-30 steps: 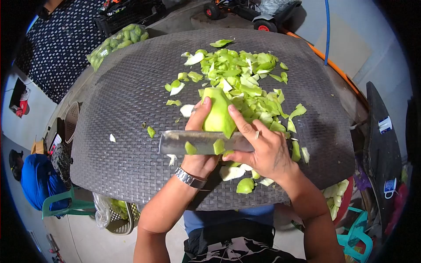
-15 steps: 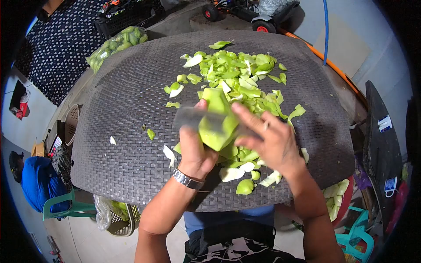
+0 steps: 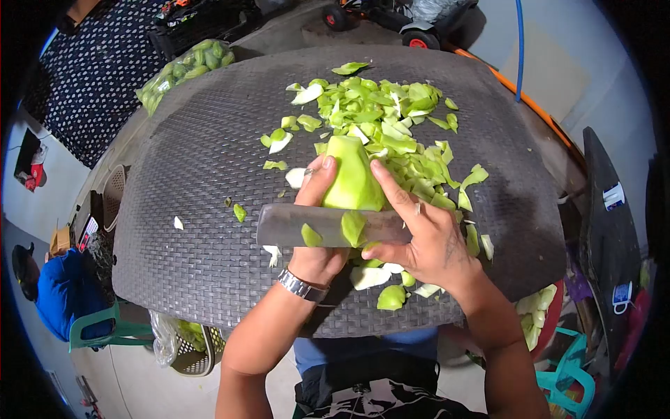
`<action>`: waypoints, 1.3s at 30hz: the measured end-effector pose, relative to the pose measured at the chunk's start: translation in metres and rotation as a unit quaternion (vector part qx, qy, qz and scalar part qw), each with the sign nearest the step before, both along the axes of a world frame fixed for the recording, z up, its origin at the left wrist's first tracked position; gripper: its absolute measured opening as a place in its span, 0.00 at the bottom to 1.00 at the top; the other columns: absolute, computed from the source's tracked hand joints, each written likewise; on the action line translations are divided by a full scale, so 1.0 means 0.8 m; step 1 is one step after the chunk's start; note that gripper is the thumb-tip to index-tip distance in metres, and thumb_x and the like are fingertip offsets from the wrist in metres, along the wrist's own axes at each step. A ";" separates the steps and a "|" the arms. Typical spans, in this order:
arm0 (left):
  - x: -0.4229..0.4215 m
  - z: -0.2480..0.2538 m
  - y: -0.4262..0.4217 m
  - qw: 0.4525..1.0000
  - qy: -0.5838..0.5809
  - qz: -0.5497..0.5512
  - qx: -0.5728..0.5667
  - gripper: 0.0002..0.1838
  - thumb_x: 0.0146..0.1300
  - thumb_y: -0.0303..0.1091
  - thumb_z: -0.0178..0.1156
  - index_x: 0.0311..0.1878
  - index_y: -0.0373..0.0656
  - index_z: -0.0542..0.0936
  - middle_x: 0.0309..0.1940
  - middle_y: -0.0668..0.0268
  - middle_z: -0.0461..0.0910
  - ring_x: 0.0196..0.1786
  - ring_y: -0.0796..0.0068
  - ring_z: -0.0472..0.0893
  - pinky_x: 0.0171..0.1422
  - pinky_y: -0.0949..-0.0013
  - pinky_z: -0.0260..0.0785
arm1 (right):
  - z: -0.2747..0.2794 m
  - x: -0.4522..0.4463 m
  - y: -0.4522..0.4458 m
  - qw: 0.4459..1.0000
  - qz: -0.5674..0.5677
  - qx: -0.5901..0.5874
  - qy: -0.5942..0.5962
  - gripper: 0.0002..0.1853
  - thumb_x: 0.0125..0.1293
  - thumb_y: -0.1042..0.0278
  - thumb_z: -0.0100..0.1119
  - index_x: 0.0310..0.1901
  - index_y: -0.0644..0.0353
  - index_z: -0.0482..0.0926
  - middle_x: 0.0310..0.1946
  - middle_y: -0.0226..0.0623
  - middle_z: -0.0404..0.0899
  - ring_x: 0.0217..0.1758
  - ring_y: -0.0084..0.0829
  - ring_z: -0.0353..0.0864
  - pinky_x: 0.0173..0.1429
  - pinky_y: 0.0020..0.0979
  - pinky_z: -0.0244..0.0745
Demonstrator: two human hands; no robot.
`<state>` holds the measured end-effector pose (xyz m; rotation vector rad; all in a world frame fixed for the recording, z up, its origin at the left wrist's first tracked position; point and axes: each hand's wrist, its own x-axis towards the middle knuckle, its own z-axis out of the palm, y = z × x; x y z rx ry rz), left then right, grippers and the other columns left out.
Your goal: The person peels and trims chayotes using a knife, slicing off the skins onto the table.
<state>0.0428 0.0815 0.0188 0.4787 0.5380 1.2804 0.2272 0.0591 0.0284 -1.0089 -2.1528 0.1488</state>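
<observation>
Knife (image 3: 279, 225) nearer the wristwatch (image 3: 301, 285) than before, in the right grip (image 3: 434, 241), green fruit (image 3: 352, 180) in the left grip (image 3: 317, 262)

Head camera: Up on the wearer's head it sat, facing forward and steeply down!
Shirt (image 3: 380, 399): Seen from above at bottom centre, so the view looked out from the wearer's own side.
Forearms (image 3: 262, 335): There they were, at the lower edge, close to the lens!
Hands: Left hand (image 3: 317, 262) and right hand (image 3: 436, 237) showed near mid-frame.
Woven tabletop (image 3: 188, 188): Right across the middle, edges bowed by a very wide view.
Red-hubbed wheel (image 3: 421, 40): Farther off, up by the top edge!
</observation>
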 end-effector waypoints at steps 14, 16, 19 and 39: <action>0.002 -0.003 -0.001 0.999 0.002 -0.026 -0.023 0.25 0.78 0.52 0.57 0.66 0.42 0.79 0.58 0.58 0.86 0.58 0.65 0.86 0.66 0.57 0.79 | -0.004 0.012 0.005 0.998 -0.040 0.021 -0.047 0.48 0.57 0.25 0.66 0.79 0.32 0.71 0.28 0.34 0.71 0.23 0.35 0.78 0.34 0.40 0.83; 0.005 0.001 -0.002 1.000 0.003 -0.015 -0.014 0.25 0.78 0.52 0.57 0.66 0.43 0.79 0.58 0.58 0.86 0.57 0.65 0.87 0.66 0.57 0.79 | -0.006 0.007 0.007 0.999 -0.042 0.007 -0.004 0.49 0.57 0.24 0.66 0.80 0.31 0.70 0.29 0.36 0.72 0.24 0.36 0.79 0.35 0.41 0.83; 0.006 0.003 -0.002 1.000 0.014 -0.011 -0.001 0.23 0.76 0.47 0.63 0.66 0.45 0.76 0.57 0.63 0.83 0.58 0.68 0.84 0.64 0.61 0.79 | -0.007 0.009 0.008 0.999 -0.034 0.004 -0.005 0.49 0.57 0.26 0.68 0.80 0.32 0.69 0.30 0.38 0.74 0.26 0.37 0.81 0.37 0.42 0.84; 0.003 -0.006 0.001 0.999 0.006 -0.034 -0.016 0.25 0.76 0.48 0.61 0.67 0.42 0.76 0.57 0.61 0.83 0.57 0.65 0.86 0.62 0.58 0.81 | 0.006 0.023 0.008 0.999 -0.015 -0.035 -0.011 0.41 0.65 0.40 0.70 0.79 0.36 0.71 0.35 0.40 0.78 0.31 0.40 0.82 0.39 0.40 0.83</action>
